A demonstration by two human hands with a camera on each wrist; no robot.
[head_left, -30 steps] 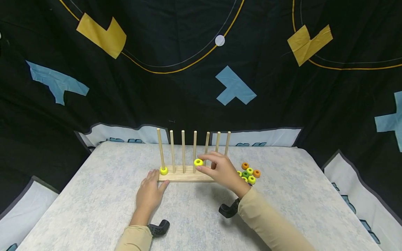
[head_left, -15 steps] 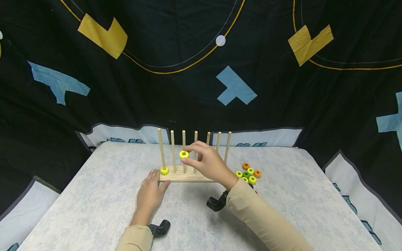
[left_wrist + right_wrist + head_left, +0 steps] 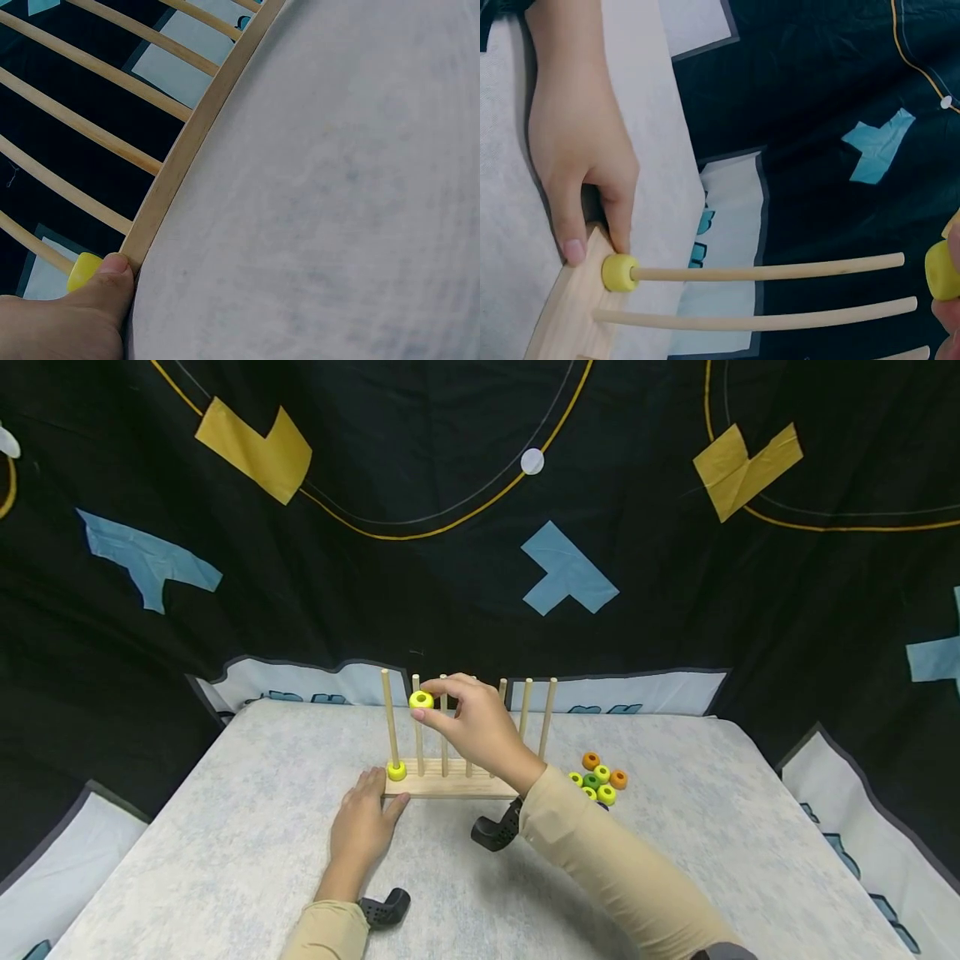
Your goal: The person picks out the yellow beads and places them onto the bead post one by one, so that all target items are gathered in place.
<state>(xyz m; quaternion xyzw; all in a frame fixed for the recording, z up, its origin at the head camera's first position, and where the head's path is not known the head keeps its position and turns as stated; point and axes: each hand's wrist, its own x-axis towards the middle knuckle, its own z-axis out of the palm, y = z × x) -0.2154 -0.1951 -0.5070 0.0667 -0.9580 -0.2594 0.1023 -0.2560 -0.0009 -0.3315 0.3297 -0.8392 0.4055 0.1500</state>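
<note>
A wooden peg stand [image 3: 450, 788] with several upright pegs stands on the table. One yellow bead [image 3: 396, 772] sits at the foot of its leftmost peg. My left hand [image 3: 362, 828] grips the stand's left end, thumb [image 3: 112, 276] along the front edge and fingers on the other side. Up by the top of the second peg from the left, my right hand [image 3: 483, 727] pinches another yellow bead [image 3: 422, 700] between thumb and forefinger. In the right wrist view this held bead [image 3: 942, 271] is at the right edge, apart from the peg tips. The right hand partly hides the middle pegs.
Right of the stand lies a group of loose beads, among them a green bead [image 3: 592, 781], an orange bead [image 3: 618, 779] and several yellow ones. A dark curtain [image 3: 420, 593] hangs behind the pale table [image 3: 247, 827].
My right hand has moved left and upward with the yellow bead, from around the middle pegs to the top of the second peg. The left hand stays on the stand's end.
</note>
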